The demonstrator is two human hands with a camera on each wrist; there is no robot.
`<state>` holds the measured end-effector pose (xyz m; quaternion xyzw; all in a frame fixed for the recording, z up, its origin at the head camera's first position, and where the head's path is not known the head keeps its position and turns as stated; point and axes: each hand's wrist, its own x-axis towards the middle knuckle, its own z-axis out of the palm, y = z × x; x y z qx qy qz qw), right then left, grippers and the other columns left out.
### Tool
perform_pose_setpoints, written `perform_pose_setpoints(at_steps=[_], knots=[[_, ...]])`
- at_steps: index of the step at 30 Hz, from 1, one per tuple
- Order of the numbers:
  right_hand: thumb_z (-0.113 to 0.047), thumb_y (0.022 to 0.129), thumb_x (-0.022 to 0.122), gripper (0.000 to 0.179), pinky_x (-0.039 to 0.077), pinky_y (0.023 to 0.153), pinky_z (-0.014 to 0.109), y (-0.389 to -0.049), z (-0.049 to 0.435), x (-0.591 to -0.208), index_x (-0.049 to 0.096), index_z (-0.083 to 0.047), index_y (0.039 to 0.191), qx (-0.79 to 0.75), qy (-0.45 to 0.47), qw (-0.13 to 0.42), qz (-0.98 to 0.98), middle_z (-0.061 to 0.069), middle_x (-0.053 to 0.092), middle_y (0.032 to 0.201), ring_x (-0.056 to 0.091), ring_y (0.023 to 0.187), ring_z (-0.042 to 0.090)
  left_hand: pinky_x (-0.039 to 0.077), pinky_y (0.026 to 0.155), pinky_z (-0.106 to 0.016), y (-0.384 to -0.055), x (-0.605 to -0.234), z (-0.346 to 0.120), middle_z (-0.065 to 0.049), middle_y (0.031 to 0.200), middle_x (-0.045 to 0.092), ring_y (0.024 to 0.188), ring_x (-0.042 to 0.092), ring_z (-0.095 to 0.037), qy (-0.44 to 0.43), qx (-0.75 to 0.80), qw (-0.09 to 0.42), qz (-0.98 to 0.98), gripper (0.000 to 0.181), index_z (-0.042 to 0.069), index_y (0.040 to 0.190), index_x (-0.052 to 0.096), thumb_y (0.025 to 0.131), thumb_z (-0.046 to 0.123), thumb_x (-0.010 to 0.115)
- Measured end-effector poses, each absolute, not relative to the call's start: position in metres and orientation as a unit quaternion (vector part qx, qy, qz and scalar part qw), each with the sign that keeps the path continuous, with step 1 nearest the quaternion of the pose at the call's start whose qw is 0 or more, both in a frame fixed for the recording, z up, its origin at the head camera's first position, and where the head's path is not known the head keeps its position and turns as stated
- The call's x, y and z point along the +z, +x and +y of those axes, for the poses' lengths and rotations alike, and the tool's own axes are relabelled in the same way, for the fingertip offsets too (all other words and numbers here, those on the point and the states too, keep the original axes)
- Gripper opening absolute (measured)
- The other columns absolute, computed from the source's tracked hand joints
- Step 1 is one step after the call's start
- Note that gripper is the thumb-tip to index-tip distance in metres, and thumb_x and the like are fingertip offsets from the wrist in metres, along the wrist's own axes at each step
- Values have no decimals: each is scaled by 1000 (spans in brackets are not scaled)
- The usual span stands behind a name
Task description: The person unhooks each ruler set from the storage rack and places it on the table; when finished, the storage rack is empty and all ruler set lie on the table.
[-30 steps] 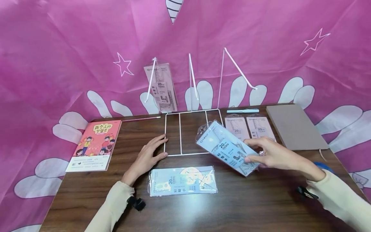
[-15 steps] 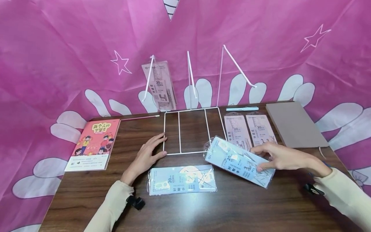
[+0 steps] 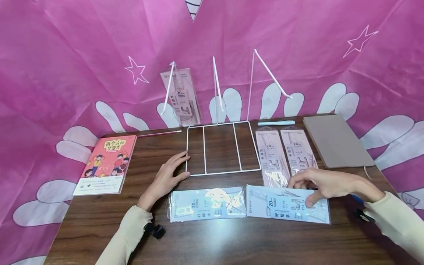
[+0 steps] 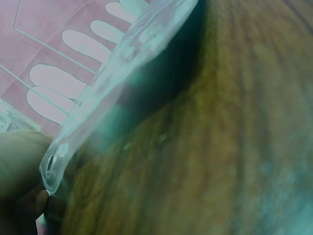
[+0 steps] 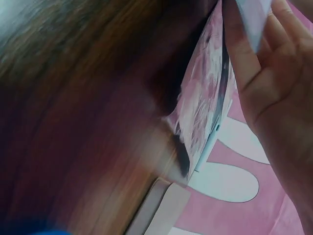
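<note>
My right hand [image 3: 334, 186] pinches the right part of a blue ruler set [image 3: 261, 204], packed in clear plastic, its thumb on the front face. That set lies sideways, low over the table, its left end close to a second blue ruler set [image 3: 207, 206] lying flat. My left hand [image 3: 165, 178] rests on the table with its fingertips at the left side of the white wire rack [image 3: 205, 154]. Two pink ruler sets, a left one [image 3: 273, 152] and a right one [image 3: 294, 145], lie beyond my right hand, which partly covers the right one.
Another pink ruler set [image 3: 185, 84] hangs on the rack's left hook. The middle hook [image 3: 218, 84] and right hook [image 3: 273, 75] jut forward. A red book [image 3: 109, 158] and pencil [image 3: 159, 133] lie left; a pen [image 3: 276, 123] and grey-brown notebook [image 3: 338, 141] lie right.
My right hand has moved right and toward me with the blue ruler set, turning it from slanted to nearly level beside the other blue set. The left hand stays at the rack.
</note>
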<state>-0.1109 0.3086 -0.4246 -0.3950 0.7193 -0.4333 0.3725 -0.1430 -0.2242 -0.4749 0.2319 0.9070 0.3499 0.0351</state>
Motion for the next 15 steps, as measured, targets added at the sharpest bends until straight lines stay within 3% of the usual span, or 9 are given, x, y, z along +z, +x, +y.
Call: perform_pose_setpoints(at_steps=[12, 15], knots=[[-22, 89, 82, 44, 57, 76, 30, -113, 320, -426, 69, -17, 130, -408, -378, 349, 754, -1, 75, 112, 69, 89, 14, 24, 114, -73, -143, -473, -224, -3, 167, 38, 155, 31, -29, 235, 350, 32, 906, 60, 13, 155, 52, 100, 28, 73], [-26, 86, 85, 45, 54, 71, 28, -113, 320, -424, 70, -18, 128, -396, -369, 334, 771, -2, 73, 102, 64, 83, 12, 23, 114, -73, -143, -474, -224, -4, 167, 38, 155, 31, -30, 233, 351, 33, 907, 60, 13, 155, 52, 100, 28, 73]])
